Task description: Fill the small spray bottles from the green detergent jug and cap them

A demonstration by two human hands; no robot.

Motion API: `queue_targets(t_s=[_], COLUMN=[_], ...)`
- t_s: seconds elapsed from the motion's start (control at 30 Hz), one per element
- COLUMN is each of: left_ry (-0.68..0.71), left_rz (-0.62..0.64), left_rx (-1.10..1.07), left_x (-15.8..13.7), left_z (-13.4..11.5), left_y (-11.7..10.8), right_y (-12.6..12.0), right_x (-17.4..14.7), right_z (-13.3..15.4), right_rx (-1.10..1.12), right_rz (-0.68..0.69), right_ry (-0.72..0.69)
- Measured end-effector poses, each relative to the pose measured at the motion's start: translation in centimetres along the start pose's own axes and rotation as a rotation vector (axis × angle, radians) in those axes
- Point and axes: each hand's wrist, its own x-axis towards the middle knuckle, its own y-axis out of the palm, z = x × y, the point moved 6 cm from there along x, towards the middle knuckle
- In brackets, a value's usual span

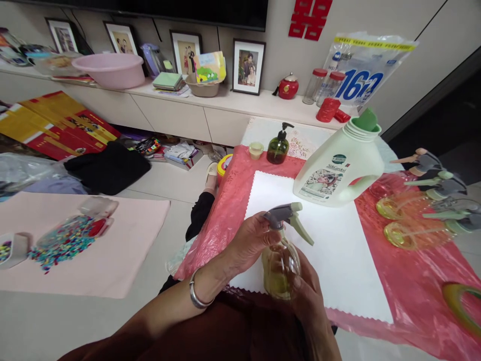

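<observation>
Spray btl (277, 273), clear w/ yellowish liquid, grey-green trigger head (282, 214); held over near edge of white mat (341, 255); L hand (248, 241) gripping neck, R hand (310, 286) clasped round body; lg jug (338, 165) & green pump btl (277, 149) beyond

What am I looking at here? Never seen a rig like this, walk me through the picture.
There is no machine: these are a person's own bare hands. The single picture comes from a camera worn on the head, looking forward and down.

The left hand has its grip near the top of a clear spray bottle; the right hand supports the body.

Below lies a white sheet on red plastic. Farther off are a large pale jug, a green pump bottle and a small cup. More spray bottles are at right.
</observation>
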Motion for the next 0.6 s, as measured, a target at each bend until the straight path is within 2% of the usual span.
queue_targets(t_s=[0.17, 0.33, 0.43, 0.6], left_ry=[-0.070, -0.055, -0.012, -0.060], left_rz=[0.002, 0.031, 0.040, 0.058], left_rx=[0.052, 0.040, 0.093, 0.212], left_x=[0.0, -0.2, -0.2, 0.1], left_z=[-0.1, -0.4, -0.7, -0.9], left_y=[0.0, 0.4, 0.4, 0.0], right_y=[-1.5, -2.1, -1.8, -0.6], right_x=[-0.5, 0.0, 1.0, 2.4], right_z=[-1.1, -1.6, -0.9, 1.0], right_rx=[0.018, 0.009, 0.000, -0.144], right_rz=[0.015, 0.140, 0.138, 0.099], right_ry=[0.031, 0.032, -0.016, -0.076])
